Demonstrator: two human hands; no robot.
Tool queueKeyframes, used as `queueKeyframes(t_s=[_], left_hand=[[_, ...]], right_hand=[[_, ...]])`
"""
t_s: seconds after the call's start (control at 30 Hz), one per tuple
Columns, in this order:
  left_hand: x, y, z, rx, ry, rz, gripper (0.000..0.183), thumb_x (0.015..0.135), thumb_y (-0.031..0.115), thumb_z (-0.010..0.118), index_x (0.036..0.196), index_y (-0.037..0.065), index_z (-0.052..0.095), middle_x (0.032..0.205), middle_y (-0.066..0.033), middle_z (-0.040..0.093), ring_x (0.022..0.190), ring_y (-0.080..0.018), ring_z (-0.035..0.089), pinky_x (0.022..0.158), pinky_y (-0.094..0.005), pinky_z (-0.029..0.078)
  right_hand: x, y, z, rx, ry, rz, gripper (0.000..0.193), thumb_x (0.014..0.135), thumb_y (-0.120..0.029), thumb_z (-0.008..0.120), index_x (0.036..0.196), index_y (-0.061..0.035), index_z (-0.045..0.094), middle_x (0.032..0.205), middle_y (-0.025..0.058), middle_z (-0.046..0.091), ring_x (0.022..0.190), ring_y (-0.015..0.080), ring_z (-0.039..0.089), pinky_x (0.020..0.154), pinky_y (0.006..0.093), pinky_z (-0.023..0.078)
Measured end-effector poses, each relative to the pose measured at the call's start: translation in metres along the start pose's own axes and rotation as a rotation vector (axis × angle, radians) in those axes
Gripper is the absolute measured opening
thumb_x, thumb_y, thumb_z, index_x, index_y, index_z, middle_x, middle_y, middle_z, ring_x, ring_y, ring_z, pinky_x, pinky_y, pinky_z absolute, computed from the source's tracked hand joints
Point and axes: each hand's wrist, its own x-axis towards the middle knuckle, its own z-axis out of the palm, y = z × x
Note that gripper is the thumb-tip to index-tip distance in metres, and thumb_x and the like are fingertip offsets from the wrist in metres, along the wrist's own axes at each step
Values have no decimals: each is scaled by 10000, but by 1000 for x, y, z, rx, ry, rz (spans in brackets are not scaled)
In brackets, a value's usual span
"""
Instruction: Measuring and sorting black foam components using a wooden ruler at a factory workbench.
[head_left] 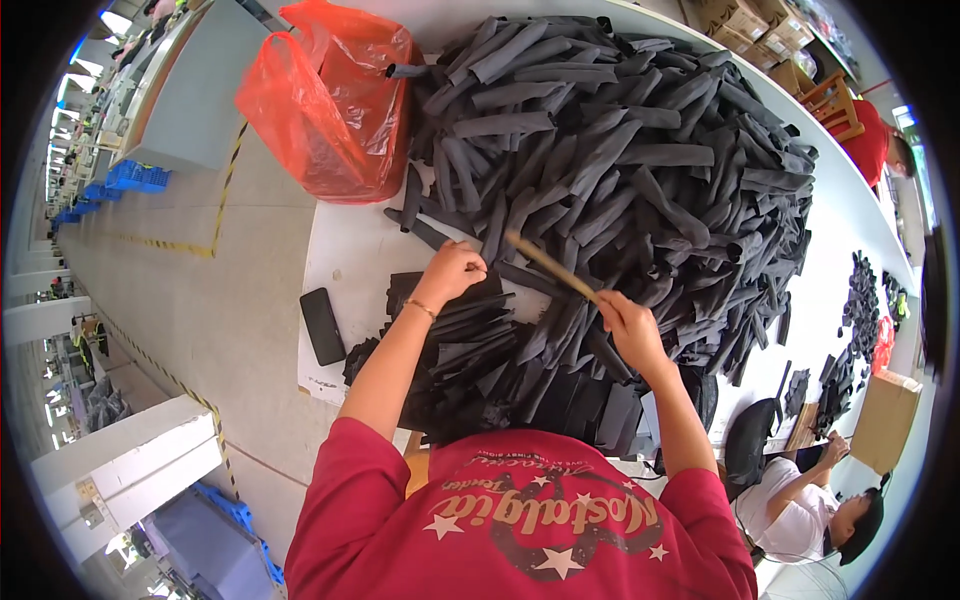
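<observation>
A big heap of dark grey fabric tubes [690, 155] covers much of the white table. My right hand [630, 332] grips one end of a thin wooden stick [550, 265], which slants up and left over the near side of the heap. My left hand [452, 272] is closed, its fingers curled together just left of the stick's far tip. Whether anything sits in those fingers is hidden. Under and beside my left hand lie flatter black fabric pieces [455, 340] in overlapping rows, reaching toward my body.
A red plastic bag [345, 110] stands at the table's far left corner. A black phone [322, 326] lies by the left edge. On the right, a person in white [800, 505] works near a cardboard box [886, 420] and more dark pieces. Another person in red [870, 140] sits beyond the table.
</observation>
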Motion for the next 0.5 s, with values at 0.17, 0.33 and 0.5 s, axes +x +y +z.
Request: queueKeyframes(t_s=[0.17,0.33,0.5], left_hand=[[-20,27,-29,-61,128,-1,150,763,165,732,894,93,746,855,-77,601,918,-290,499,852,-363,434],[-31,51,-43,-69,125,25,153,769,159,725,909,105,752,864,-64,588,921,-273,484,861,-353,429],[-38,70,-44,-37,171,89,148,763,162,723,898,111,753,848,-62,581,917,-270,483,850,-349,431]], right_hand=[[-20,5,-15,-301,-6,-235,148,900,-158,601,1001,-68,661,792,115,661,700,320,642,588,402,510],[-23,-5,-21,-363,-28,-283,158,900,-163,600,1018,-76,656,776,117,643,675,322,632,580,406,502],[-26,-6,-18,-357,-12,-351,172,899,-167,597,1038,-80,649,784,122,644,680,320,635,582,408,503]])
